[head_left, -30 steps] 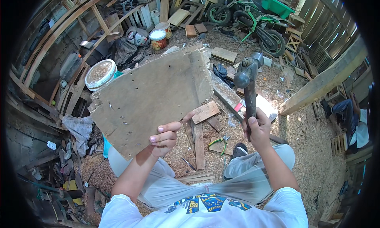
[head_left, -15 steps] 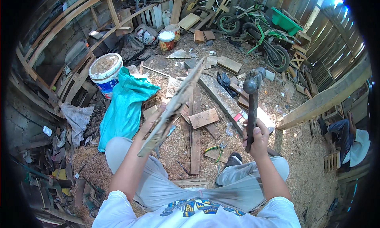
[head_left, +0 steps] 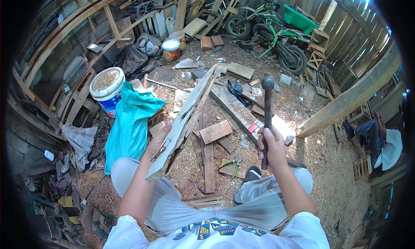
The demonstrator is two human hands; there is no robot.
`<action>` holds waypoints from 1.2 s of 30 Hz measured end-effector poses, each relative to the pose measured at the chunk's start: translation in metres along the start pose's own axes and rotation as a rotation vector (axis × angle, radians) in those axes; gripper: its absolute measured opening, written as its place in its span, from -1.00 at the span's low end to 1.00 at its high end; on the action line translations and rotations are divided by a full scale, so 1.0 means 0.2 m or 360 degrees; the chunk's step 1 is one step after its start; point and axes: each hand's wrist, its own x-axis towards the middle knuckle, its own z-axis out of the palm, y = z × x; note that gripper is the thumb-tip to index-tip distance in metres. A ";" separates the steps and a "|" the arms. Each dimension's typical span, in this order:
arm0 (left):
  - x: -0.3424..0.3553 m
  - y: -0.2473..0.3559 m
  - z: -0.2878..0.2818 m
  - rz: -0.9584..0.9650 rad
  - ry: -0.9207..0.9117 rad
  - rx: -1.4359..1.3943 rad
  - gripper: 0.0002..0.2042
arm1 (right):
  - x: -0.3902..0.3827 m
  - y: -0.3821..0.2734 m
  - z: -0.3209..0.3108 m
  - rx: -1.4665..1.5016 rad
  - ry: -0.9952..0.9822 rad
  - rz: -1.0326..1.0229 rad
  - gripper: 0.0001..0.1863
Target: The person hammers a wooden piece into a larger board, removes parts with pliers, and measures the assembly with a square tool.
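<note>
My left hand (head_left: 159,141) grips a long, rough-edged wooden board (head_left: 183,117), held up at a slant with its far end pointing away from me. The board's edge is splintered and dark in places. In my right hand (head_left: 273,148) is a ball-peen hammer (head_left: 268,106), upright, its handle in my closed fist and its round head at the top. Hammer and board are well apart. On the ground between my knees lie green-handled pliers (head_left: 235,164), resting partly on a small wood piece, and a short wooden block (head_left: 215,132) across a plank (head_left: 209,162).
A turquoise sack (head_left: 129,128) lies against a white-and-blue bucket (head_left: 107,89) at left. A thick beam (head_left: 233,108) rests on the shavings ahead. A green motorbike (head_left: 274,37) stands at the back. A wooden post (head_left: 346,106) rises at right, and beyond it sits another person (head_left: 380,145).
The board has turned so more of its pale broad face shows. The hammer has shifted slightly left and down, its head turned. The whole view has moved a little.
</note>
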 end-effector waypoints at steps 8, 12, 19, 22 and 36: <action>-0.01 0.01 -0.17 0.0090 0.0899 0.0647 -0.45 | 0.22 0.25 -0.22 0.1039 0.0062 0.1575 -0.74; 0.10 -0.11 -0.07 0.0362 0.1489 0.1065 -0.60 | 0.20 0.65 -0.33 0.1172 0.0559 0.1976 -0.72; -0.03 -0.14 -0.37 0.0354 0.2164 0.0207 -0.64 | 0.07 0.71 -0.35 0.0830 0.0375 0.2195 -0.76; -0.05 -0.14 -0.38 0.0386 0.1875 0.0067 -0.70 | 0.07 0.65 -0.27 0.0664 0.0245 0.2097 -0.77; -0.05 -0.04 -0.34 0.0623 0.1807 0.0397 -0.77 | 0.10 0.75 -0.17 0.0517 0.0221 0.2151 -0.73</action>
